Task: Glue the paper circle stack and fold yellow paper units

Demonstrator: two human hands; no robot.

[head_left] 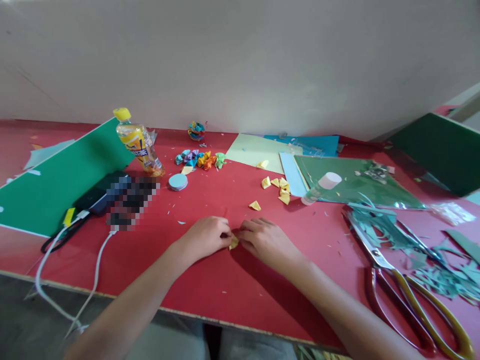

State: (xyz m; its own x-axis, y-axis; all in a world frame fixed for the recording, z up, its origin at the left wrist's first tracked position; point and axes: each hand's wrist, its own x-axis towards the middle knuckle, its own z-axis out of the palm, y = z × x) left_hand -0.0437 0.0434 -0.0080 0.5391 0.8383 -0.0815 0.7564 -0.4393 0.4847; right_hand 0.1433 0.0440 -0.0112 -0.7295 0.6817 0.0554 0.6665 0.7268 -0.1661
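Observation:
Close to the front of the red table, a small folded yellow paper piece [233, 243] lies between my two hands. My left hand [208, 235] is closed, thumb and fingers pinching the piece from the left. From the right, the curled fingers of my right hand [267, 243] grip its other edge; their tips are partly hidden. Beyond my right hand lie a single yellow folded piece [255, 205] and a cluster of similar yellow pieces [284, 188]. A stack of round blue paper discs [178, 182] sits past my left hand.
Colourful folded paper pieces [204, 160] lie farther back. A glue stick [321, 188] stands tilted near green sheets [348, 182]. Large scissors [390, 270] and teal paper shreds [446, 280] fill the right. On the left are a drink bottle [139, 145], a green board [71, 185] and white cables [98, 265].

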